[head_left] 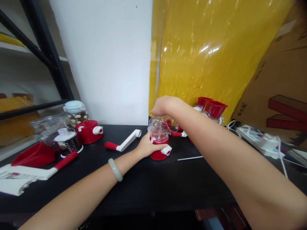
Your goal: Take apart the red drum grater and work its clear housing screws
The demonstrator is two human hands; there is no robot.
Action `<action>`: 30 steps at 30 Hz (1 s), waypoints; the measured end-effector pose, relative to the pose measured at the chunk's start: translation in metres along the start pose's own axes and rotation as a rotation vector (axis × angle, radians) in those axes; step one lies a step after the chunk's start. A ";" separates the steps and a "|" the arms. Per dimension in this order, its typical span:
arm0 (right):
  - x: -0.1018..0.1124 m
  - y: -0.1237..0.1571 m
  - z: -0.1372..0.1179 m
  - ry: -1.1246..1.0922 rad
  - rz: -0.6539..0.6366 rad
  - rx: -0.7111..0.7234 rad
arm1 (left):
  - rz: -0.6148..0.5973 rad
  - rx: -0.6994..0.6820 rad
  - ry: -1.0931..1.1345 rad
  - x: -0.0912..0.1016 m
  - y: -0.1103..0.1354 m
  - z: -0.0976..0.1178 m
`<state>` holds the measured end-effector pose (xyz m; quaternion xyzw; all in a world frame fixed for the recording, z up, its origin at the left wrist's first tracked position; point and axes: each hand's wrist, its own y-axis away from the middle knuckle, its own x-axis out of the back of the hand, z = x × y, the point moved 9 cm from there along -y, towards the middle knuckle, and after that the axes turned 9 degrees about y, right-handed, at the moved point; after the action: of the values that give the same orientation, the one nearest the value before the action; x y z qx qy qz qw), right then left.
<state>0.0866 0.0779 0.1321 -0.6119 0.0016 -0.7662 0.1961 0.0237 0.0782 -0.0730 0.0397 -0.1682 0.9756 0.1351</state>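
On the black table stands a rotary grater's red base with a white side knob. A clear plastic body sits on top of it. My left hand is wrapped round the base from the left, its thumb across the front beside the knob. My right hand is bent over just above and behind the clear body; its fingers are hidden, so whether it holds anything does not show. A crank handle, white with a red grip, lies left of my left hand.
At the left lie another red base, a grater drum, a red hopper and a light-blue-lidded jar. A thin metal rod lies right of the base. Red hoppers and a power strip are farther right.
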 end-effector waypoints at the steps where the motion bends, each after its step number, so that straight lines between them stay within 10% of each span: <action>1: -0.003 0.000 0.000 0.004 -0.014 -0.009 | 0.002 0.001 -0.005 0.000 0.000 0.000; 30: -0.007 0.013 0.006 -0.067 0.088 0.204 | -0.117 -0.088 -0.062 0.001 -0.014 0.015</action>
<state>0.0975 0.0700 0.1239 -0.6133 -0.0558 -0.7323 0.2907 0.0267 0.0858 -0.0549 0.0737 -0.2125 0.9561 0.1880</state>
